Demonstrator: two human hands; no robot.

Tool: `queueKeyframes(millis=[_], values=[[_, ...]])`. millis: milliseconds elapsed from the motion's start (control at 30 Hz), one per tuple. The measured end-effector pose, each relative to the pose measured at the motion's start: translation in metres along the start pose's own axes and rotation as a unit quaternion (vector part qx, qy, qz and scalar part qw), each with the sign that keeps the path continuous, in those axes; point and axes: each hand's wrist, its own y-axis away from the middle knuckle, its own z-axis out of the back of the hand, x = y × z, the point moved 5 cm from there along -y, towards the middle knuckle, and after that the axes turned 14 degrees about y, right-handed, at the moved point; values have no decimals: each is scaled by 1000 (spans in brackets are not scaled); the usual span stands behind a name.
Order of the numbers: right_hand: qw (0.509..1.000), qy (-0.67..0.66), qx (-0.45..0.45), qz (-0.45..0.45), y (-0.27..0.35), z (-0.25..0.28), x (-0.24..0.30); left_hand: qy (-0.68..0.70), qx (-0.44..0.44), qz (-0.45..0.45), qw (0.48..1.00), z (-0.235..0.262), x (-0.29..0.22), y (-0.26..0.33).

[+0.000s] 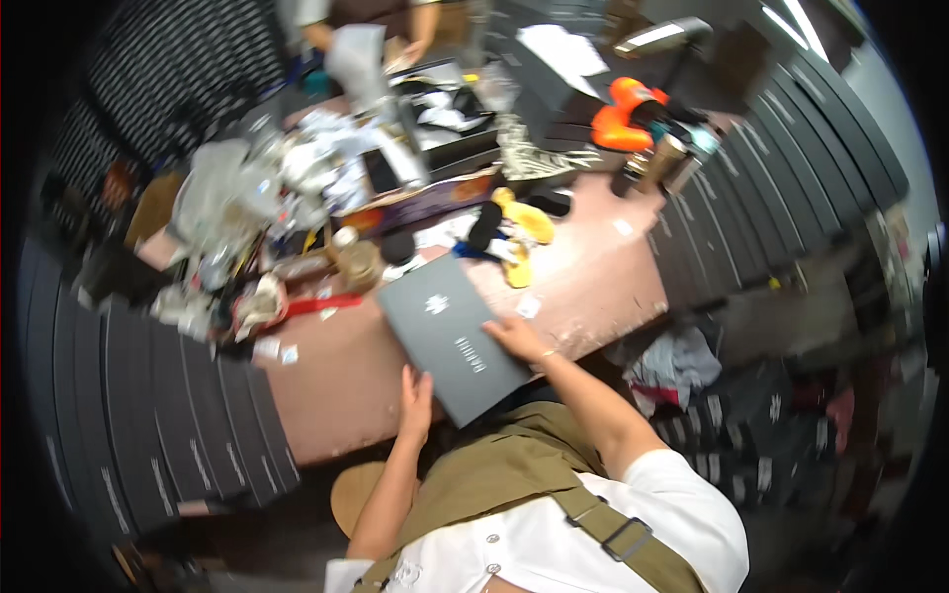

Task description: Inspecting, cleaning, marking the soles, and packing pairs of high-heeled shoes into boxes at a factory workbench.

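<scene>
A flat dark grey lidded box (450, 331) with white print lies tilted across the front edge of the pinkish worktable (336, 395), close to my body. My left hand (416, 405) presses along its near left side, fingers pointing up the edge. On the opposite side, my right hand (516, 339) grips the rim, with the fingertips over the lid. The two hands hold the box between them. Whatever is inside is hidden by the lid, and the thumbs' exact grip is blurred.
Beyond the box sit yellow and black cloth pieces (524, 222), a jar (358, 265) and a red strap (321, 304). Heaped plastic bags (232, 183) crowd the left. Stacked dark boxes (771, 158) flank the table. Across it, another person's hands (410, 49) handle white material.
</scene>
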Motion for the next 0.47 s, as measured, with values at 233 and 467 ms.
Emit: queueKeyframes(millis=[233, 467], values=[[997, 33, -63, -34, 10, -14, 24, 80, 38, 115, 989, 43, 44, -14], [998, -27, -33, -49, 7, 0, 1, 162, 2, 148, 976, 1, 49, -1]])
